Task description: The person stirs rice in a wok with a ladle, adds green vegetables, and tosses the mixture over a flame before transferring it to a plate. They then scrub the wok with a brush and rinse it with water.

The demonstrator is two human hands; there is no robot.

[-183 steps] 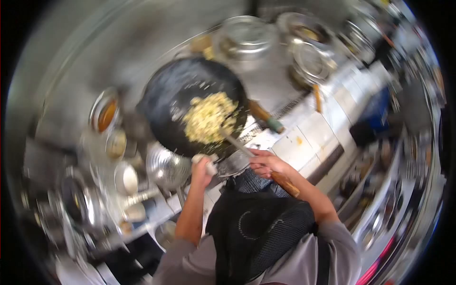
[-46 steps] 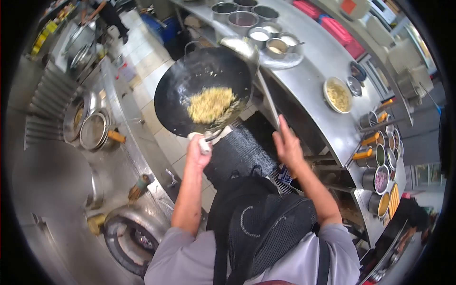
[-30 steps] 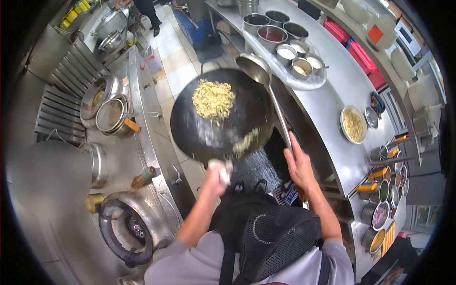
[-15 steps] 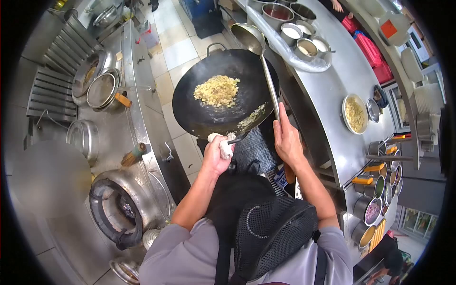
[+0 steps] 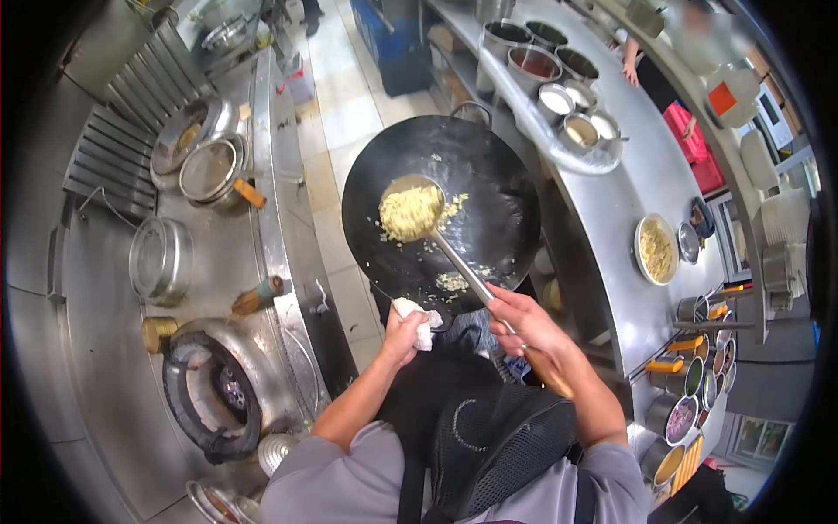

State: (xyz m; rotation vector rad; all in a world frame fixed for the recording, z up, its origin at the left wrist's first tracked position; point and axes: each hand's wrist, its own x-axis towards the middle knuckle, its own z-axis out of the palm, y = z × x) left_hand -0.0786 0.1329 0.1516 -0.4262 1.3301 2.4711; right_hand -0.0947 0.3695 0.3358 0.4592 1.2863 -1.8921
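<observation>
A large black wok (image 5: pixel 497 201) is held out in front of me. My left hand (image 5: pixel 403 339) is closed on a white cloth (image 5: pixel 422 323) around the wok's near handle. My right hand (image 5: pixel 528 327) grips a long ladle (image 5: pixel 463 269), whose wooden handle end (image 5: pixel 548 374) sticks out below the palm. The ladle's bowl is inside the wok, heaped with yellow fried rice (image 5: pixel 412 211). Loose grains lie around the bowl and on the wok's near side.
Left, a steel counter holds a round burner (image 5: pixel 214 389), a brush (image 5: pixel 257 297) and strainers (image 5: pixel 208 170). Right, a steel counter (image 5: pixel 602 236) bears a plate of rice (image 5: pixel 656 251), sauce pots (image 5: pixel 534 65) and orange-handled pots (image 5: pixel 672 417). Another person's hand (image 5: pixel 630 72) rests at the far right.
The ladle has swung down from the wok's far right rim into the wok, and its bowl now holds most of the rice. The wok sits slightly further right and lower in view.
</observation>
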